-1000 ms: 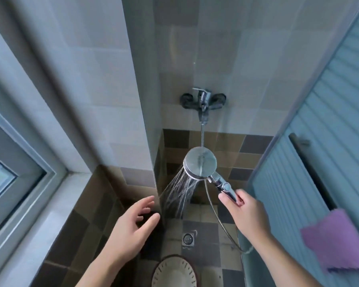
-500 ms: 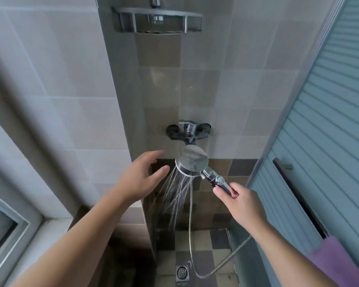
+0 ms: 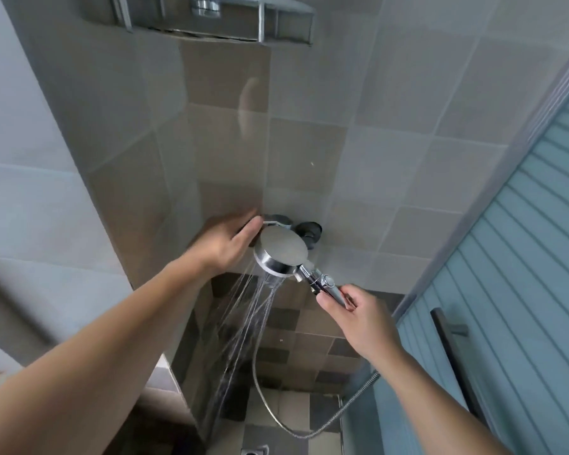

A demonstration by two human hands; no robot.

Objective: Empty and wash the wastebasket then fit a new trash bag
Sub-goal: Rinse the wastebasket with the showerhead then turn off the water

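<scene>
Left hand, fingers extended, reaches the tap just right of it; right hand grips the running shower head handle. Wastebasket out of view.

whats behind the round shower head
The round chrome shower head partly covers the dark wall-mounted faucet. Its right knob shows; its left side is hidden, where the left hand reaches.

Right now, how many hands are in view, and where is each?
2. The left hand reaches to the wall faucet, whose handle it partly hides. The right hand grips the shower head by its handle, water spraying down.
</scene>
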